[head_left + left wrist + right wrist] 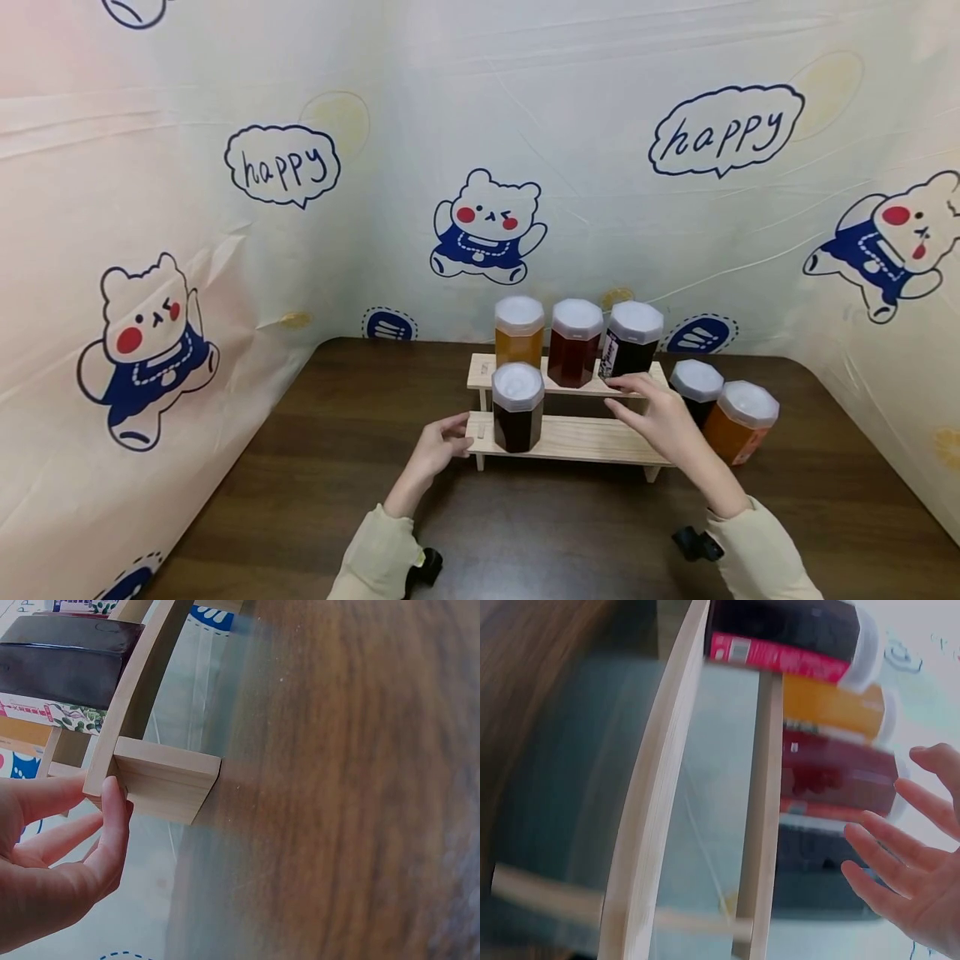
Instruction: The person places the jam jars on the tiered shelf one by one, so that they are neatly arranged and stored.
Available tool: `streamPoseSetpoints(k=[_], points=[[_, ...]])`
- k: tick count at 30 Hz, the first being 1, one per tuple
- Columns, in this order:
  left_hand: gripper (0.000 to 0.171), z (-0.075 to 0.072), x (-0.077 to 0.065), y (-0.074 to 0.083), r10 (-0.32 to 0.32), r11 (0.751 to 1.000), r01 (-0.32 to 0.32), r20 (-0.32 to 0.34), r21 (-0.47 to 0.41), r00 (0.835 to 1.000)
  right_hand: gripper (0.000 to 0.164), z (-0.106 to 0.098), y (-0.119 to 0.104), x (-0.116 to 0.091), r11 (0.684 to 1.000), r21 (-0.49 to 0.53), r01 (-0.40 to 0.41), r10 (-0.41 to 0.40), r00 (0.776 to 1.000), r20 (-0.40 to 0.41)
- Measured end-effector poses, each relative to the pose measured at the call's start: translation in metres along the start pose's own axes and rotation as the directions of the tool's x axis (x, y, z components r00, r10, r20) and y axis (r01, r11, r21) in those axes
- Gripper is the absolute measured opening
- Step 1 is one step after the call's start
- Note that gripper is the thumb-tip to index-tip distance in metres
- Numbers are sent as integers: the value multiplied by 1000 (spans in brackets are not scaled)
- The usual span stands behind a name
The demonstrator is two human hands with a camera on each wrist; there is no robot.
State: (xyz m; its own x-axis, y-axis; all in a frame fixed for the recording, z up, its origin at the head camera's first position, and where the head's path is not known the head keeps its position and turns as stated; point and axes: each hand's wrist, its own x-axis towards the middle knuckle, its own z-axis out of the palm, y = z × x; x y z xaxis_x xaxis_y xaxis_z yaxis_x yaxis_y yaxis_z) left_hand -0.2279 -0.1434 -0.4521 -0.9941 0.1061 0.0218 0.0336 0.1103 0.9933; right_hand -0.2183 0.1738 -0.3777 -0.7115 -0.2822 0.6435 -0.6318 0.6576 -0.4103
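A two-step wooden display rack (pixel 592 437) stands on the table. My left hand (pixel 437 450) pinches the left end of its lower step; in the left wrist view the thumb and fingers (pixel 114 825) lie about the plank's corner. A dark jar (pixel 517 412) with a white lid stands at that step's left. On the upper step are an amber jar (pixel 519 333), a dark red jar (pixel 575 343) and a black jar (pixel 632 342). Holding nothing, my right hand (pixel 667 421) hovers before the black jar, its fingers spread apart in the right wrist view.
To the right of the rack, on the dark wooden table (pixel 322 500), stand another dark jar (pixel 696 387) and an orange jar (pixel 742 421). A printed cloth (pixel 585 217) with bears hangs behind and at both sides.
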Motion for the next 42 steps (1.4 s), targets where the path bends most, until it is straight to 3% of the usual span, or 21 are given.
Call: streamPoseSetpoints(k=[5,15,24,31,36,42], points=[[43,-1,5,-10,6,1000,-6,-5,27,1000,29,-19,18,-10,997,-70,-28,26,999,-27],[43,-1,7,-11,2,999,-1,-16,32,1000,29,-48,44,-21,985,-133,-110,110,994,-6],[41,2,-6,17,4,1000,-4,3,21,1000,31,-64,66,-30,961,-185,-205,211,977,13],[41,2,-10,19,-11,1000,11,-4,20,1000,37,-73,82,-38,939,-195,-285,292,956,10],[42,2,-7,14,-8,1000,8,5,19,1000,41,-78,94,-45,918,-197,-343,352,936,8],[43,-1,3,-4,-18,1000,18,-8,2,1000,47,-79,105,-50,901,-214,-377,388,922,12]])
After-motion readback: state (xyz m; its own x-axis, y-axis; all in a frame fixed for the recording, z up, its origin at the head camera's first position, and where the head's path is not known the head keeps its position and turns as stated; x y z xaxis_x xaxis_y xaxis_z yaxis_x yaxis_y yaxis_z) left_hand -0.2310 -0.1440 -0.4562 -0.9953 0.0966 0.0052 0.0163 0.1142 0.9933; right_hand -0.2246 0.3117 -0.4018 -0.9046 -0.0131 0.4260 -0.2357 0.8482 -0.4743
